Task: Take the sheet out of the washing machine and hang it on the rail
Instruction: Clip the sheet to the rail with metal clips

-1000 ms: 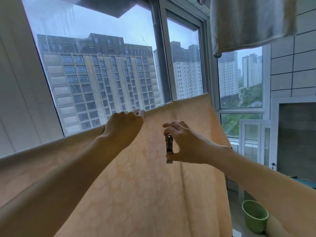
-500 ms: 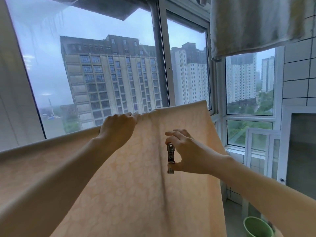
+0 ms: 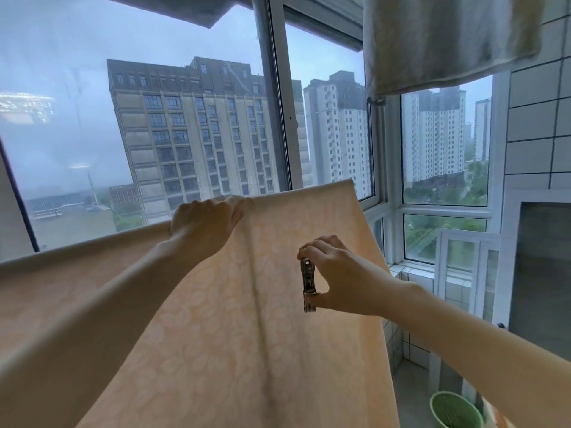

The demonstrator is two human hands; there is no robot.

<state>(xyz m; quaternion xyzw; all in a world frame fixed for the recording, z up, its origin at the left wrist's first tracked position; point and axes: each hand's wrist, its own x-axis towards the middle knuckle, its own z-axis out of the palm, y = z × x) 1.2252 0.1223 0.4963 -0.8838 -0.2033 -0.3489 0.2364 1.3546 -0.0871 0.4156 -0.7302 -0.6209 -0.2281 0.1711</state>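
Note:
A pale peach sheet (image 3: pixel 234 329) with a faint leaf pattern hangs draped over a rail that it hides; its top fold runs from the left edge up to the middle. My left hand (image 3: pixel 204 223) grips that top fold. My right hand (image 3: pixel 336 276) holds a metal clip (image 3: pixel 308 284) upright between thumb and fingers, in front of the sheet and a little below its top edge. The clip is apart from the fold.
A grey-white towel (image 3: pixel 445 41) hangs overhead at the upper right. Large windows (image 3: pixel 197 118) stand just behind the sheet. A tiled wall (image 3: pixel 540 134) and a dark cabinet panel (image 3: pixel 543 273) close off the right. A green bucket (image 3: pixel 454 410) sits on the floor at lower right.
My view has tilted upward, so the sheet sits lower in the frame. My right hand with the clip has shifted slightly down and right relative to the top fold. The left hand keeps its grip.

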